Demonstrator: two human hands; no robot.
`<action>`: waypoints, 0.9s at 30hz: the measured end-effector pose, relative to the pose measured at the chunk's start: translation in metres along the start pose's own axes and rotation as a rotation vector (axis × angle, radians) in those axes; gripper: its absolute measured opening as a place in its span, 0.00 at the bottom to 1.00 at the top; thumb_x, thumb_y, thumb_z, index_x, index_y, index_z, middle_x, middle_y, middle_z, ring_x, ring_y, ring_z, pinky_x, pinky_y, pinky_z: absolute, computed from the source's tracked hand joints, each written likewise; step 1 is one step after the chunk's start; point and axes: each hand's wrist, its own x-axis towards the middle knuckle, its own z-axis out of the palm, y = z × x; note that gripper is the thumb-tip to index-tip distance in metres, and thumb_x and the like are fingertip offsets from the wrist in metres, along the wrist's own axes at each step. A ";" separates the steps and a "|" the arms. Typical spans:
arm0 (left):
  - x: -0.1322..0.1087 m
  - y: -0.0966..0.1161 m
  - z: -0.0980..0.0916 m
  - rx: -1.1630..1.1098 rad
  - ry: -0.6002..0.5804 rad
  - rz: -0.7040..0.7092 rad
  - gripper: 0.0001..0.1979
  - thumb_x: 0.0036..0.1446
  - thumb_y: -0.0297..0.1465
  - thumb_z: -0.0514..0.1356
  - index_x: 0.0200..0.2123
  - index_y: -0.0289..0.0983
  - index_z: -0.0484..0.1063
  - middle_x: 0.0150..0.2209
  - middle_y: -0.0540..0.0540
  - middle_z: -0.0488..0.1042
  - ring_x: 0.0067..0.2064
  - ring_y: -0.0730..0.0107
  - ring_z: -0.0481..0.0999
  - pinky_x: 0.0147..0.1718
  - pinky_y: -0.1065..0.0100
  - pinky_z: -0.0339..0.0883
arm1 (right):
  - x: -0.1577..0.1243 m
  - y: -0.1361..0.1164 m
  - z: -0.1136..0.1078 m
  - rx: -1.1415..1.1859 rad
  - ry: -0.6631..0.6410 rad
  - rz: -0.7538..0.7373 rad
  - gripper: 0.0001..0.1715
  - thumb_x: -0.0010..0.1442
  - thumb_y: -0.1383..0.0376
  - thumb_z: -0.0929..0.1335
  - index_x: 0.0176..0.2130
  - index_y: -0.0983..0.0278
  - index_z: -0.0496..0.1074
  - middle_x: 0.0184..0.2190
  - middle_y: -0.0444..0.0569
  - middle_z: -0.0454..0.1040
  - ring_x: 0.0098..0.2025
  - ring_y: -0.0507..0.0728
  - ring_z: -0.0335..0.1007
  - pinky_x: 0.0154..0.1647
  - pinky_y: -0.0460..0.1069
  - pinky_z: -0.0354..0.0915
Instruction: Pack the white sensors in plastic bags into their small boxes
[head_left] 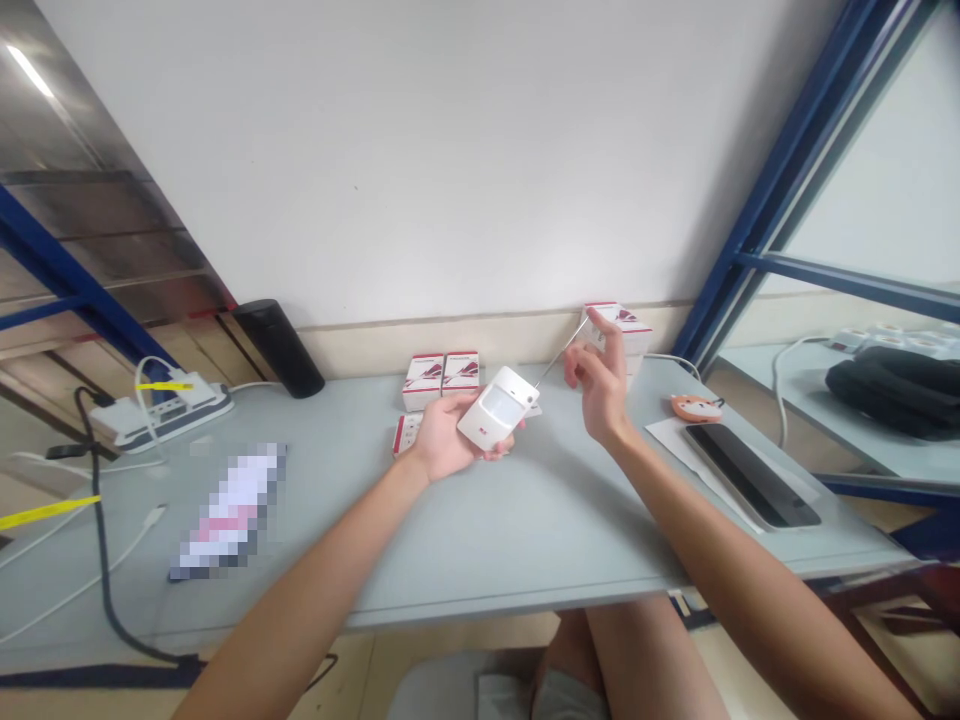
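Note:
My left hand (446, 440) holds a white motion sensor (499, 408), tilted, with a pale window on its front and a small red mark near its lower end. A thin metal antenna (561, 354) sticks out from its upper right corner. My right hand (604, 385) is raised to the right of the sensor. Its index fingertip is at the far end of the antenna, with the other fingers loosely bent and apart from the rod. Behind my left hand stand two small white and red boxes (424, 382), and part of another box (405, 433) shows beside it.
A larger white and red box (634, 335) stands behind my right hand. On the right lie a phone (750, 475), paper (667, 435) and an orange and white object (696, 408). A black cylinder (279, 348), a power strip (169, 412), cables and a blurred-out packet (229, 510) are left.

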 end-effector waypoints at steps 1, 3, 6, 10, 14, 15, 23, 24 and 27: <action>0.000 0.000 0.000 0.007 -0.007 0.002 0.20 0.60 0.36 0.56 0.51 0.30 0.73 0.42 0.27 0.79 0.30 0.54 0.76 0.26 0.64 0.58 | -0.001 -0.002 0.001 0.004 0.004 -0.013 0.30 0.53 0.64 0.71 0.55 0.50 0.69 0.24 0.37 0.64 0.24 0.52 0.55 0.28 0.47 0.60; 0.000 -0.002 -0.002 0.018 -0.021 0.003 0.21 0.60 0.36 0.55 0.51 0.30 0.72 0.42 0.26 0.79 0.29 0.54 0.76 0.26 0.63 0.58 | -0.003 -0.005 0.001 0.003 0.009 -0.048 0.30 0.52 0.65 0.70 0.55 0.49 0.69 0.24 0.37 0.63 0.24 0.52 0.55 0.28 0.48 0.58; 0.002 -0.003 -0.007 0.020 -0.001 0.011 0.21 0.59 0.37 0.54 0.51 0.30 0.72 0.41 0.26 0.79 0.28 0.53 0.76 0.26 0.62 0.59 | -0.004 -0.006 0.001 0.005 -0.027 -0.085 0.30 0.53 0.65 0.69 0.55 0.49 0.69 0.23 0.37 0.62 0.24 0.53 0.54 0.28 0.48 0.58; 0.001 -0.001 -0.006 0.006 0.049 0.040 0.20 0.58 0.37 0.55 0.49 0.31 0.73 0.40 0.27 0.80 0.28 0.53 0.76 0.25 0.63 0.60 | -0.011 0.003 0.004 -0.012 -0.141 -0.083 0.26 0.57 0.64 0.69 0.55 0.50 0.68 0.22 0.36 0.61 0.24 0.53 0.55 0.28 0.49 0.59; -0.002 0.004 0.000 -0.014 0.107 0.113 0.20 0.58 0.37 0.55 0.48 0.31 0.75 0.39 0.29 0.80 0.26 0.54 0.75 0.24 0.62 0.61 | -0.020 0.022 0.008 -0.108 -0.321 -0.037 0.21 0.61 0.61 0.68 0.54 0.54 0.69 0.24 0.36 0.61 0.25 0.52 0.56 0.30 0.48 0.58; -0.003 0.006 0.001 -0.021 0.130 0.125 0.20 0.58 0.37 0.55 0.48 0.30 0.75 0.39 0.29 0.80 0.26 0.55 0.75 0.24 0.62 0.62 | -0.022 0.027 0.008 -0.140 -0.369 -0.016 0.20 0.63 0.60 0.68 0.55 0.55 0.69 0.24 0.36 0.61 0.25 0.52 0.57 0.30 0.48 0.58; -0.008 0.024 0.013 -0.162 0.232 0.272 0.23 0.59 0.31 0.54 0.55 0.28 0.73 0.43 0.30 0.78 0.29 0.61 0.73 0.25 0.64 0.66 | -0.005 0.058 -0.007 -0.910 -0.482 -0.224 0.34 0.66 0.60 0.67 0.69 0.56 0.65 0.52 0.53 0.77 0.52 0.65 0.71 0.54 0.59 0.65; -0.009 0.026 0.013 -0.189 0.229 0.301 0.24 0.59 0.31 0.54 0.56 0.28 0.72 0.43 0.30 0.78 0.29 0.61 0.73 0.25 0.64 0.67 | -0.003 0.064 -0.010 -1.009 -0.504 -0.246 0.30 0.65 0.61 0.68 0.65 0.57 0.70 0.56 0.55 0.76 0.57 0.67 0.69 0.58 0.61 0.63; -0.010 0.028 0.011 -0.235 0.233 0.338 0.24 0.59 0.30 0.54 0.57 0.28 0.72 0.44 0.30 0.77 0.29 0.62 0.73 0.26 0.63 0.68 | -0.002 0.079 -0.014 -1.145 -0.573 -0.244 0.16 0.66 0.66 0.67 0.50 0.59 0.79 0.58 0.55 0.75 0.63 0.68 0.66 0.62 0.62 0.60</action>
